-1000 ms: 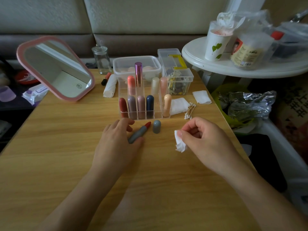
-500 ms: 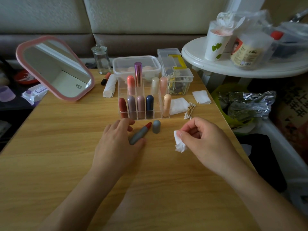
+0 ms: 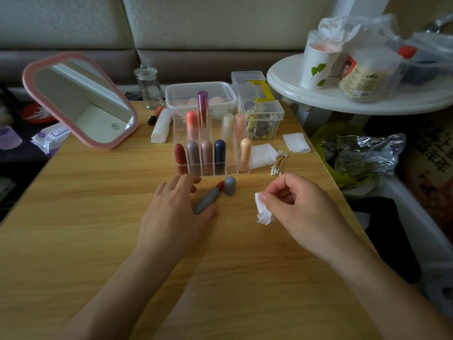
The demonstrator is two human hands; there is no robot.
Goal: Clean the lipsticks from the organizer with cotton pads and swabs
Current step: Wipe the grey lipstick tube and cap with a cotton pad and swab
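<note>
So basically nothing moved over the last 1 second, which I read as a pause and not progress.

Biggest first: the wooden table (image 3: 85, 241) sat under both hands, with the pink mirror (image 3: 81, 101) well off beyond the left hand (image 3: 176, 212). The clear organizer (image 3: 231, 158) stood just past the left hand's fingertips, 9 capped lipsticks upright in it as far as I could count.

The left hand lay low on the table, thumb against the bottom end of the grey lipstick (image 3: 208, 198) and fingers curled loosely along its far side. It looked like a light hold more than a firm grip. The tube was in the same spot as before: lying tilted on the table between the 2 hands, red bullet out and pointing toward the organizer. Its grey cap (image 3: 230, 185) stood upright just beside the bullet tip, closer to the right hand (image 3: 299, 209).

The right hand hovered with thumb and forefinger pinching a crumpled white cotton pad (image 3: 263, 213), apart from the lipstick. More pads (image 3: 262, 155) and the swabs (image 3: 278, 163) lay just beyond that hand's knuckles.

My guess was the wipe on this 1 hadn't landed yet, since pad and tube weren't touching, and the rest in the organizer were still waiting.
</note>
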